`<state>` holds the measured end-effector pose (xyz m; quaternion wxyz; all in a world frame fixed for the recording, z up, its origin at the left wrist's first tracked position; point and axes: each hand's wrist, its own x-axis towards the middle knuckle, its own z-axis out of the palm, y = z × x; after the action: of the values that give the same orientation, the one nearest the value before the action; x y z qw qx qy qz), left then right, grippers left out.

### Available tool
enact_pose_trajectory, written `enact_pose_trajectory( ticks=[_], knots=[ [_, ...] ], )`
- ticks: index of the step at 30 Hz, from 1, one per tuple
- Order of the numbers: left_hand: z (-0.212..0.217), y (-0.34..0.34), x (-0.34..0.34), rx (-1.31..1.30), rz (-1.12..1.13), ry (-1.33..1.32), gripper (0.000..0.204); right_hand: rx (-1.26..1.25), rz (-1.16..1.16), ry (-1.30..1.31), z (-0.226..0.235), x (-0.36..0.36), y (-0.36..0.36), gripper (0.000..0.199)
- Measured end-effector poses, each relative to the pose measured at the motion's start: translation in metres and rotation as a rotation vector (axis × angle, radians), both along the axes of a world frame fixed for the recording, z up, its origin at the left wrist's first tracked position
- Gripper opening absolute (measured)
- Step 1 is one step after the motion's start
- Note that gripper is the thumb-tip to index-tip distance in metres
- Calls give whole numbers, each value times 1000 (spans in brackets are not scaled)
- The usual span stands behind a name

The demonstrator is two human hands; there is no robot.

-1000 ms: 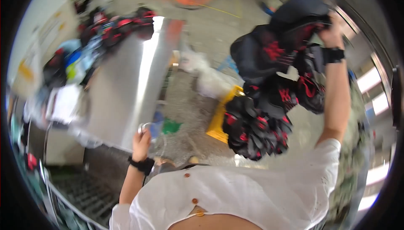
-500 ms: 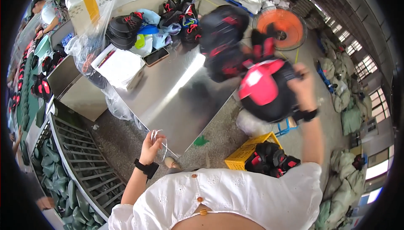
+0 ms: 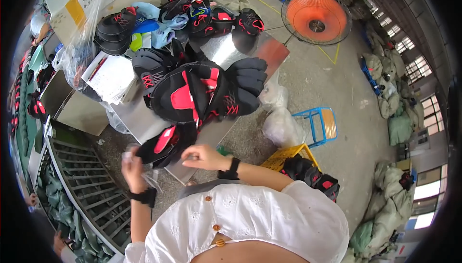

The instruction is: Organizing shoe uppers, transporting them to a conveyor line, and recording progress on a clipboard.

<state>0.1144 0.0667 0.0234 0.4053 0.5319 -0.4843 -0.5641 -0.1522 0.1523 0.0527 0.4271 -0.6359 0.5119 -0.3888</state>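
Stacked black shoe uppers with red linings (image 3: 243, 87) lie spread over the metal table (image 3: 219, 133) in front of me. One black and red upper (image 3: 166, 140) sticks out from the pile toward me. Beside its left end is my left hand (image 3: 132, 169), slightly blurred, its fingers closed on a thin white cord (image 3: 153, 181) that trails below. Just right of that upper, my right hand (image 3: 207, 157) has bent fingers, with a gap between thumb and fingers and nothing visible in them.
Papers (image 3: 108, 77) and more shoe uppers (image 3: 115, 32) sit at the table's far side. A yellow crate (image 3: 284, 156) of uppers and a blue stool (image 3: 315, 123) stand to the right. Left is a railed bin (image 3: 89, 181) of dark green shoe lasts. An orange fan (image 3: 315, 17) stands beyond.
My right hand has let go of the black and red uppers, which now lie on the table, and moved left toward my left hand. My left hand has shifted left, beside the near upper.
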Motion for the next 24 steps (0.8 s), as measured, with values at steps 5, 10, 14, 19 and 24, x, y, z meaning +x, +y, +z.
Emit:
enact_pose_trajectory(
  ticks=[5,10,14,19,24],
  knots=[
    [104,-31,-31,-703,394,-242,21,-185,-738,122,-21,-131,29,44],
    [152,-83,-219,-1076,-470,-872,51,-160,-761,452,-19,-214,10,58],
    [102,-155,-274,-825,-791,-1254,65,-174,-592,681,-28,-230,-2,64],
    [109,-131,-279,-955,-748,-1364,24,-292,-464,725,-15,-246,-7,46],
    [160,30,-223,-1353,-619,-1166,12,-234,-483,495,-7,-272,-50,45]
  ],
)
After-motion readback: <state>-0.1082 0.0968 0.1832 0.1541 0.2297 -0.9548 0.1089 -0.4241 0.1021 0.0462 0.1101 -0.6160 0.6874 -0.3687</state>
